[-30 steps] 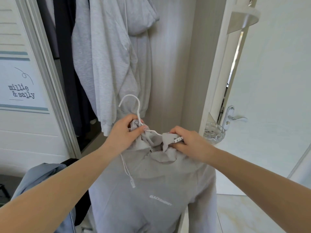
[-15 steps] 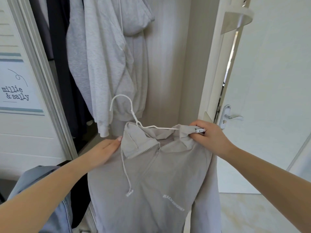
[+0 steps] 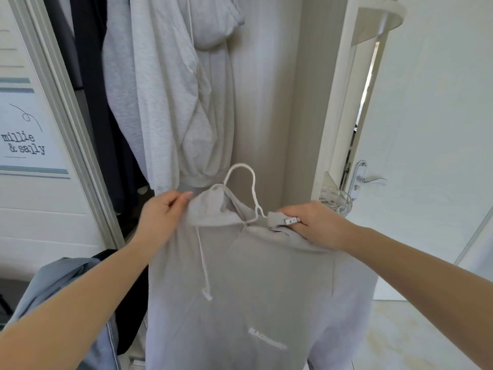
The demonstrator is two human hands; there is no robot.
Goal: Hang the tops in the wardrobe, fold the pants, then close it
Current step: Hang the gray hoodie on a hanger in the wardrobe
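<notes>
While the wardrobe [image 3: 88, 145] stands open at the left, dark garments and a pale grey hoodie [image 3: 170, 102] already hang inside it, which suggests the hanging stage is partly complete. Lower left, a blue-grey garment [image 3: 61, 284] lies draped near the person's forearm, probably awaiting its turn. Moving right, the left hand [image 3: 160, 217] pinches the left shoulder of the grey zip hoodie [image 3: 240, 289] between thumb and curled fingers, apparently drawing the cloth outward over the hanger's arm. At centre, the white hanger [image 3: 241, 182] sits inside the collar, its hook rising free above the hood so that it can reach the rail. Further right, the right hand [image 3: 317, 222] grips the opposite collar edge beside the zip pull [image 3: 292, 220], holding the garment level. Beyond it stands a white door [image 3: 426, 129] with a lever handle.
</notes>
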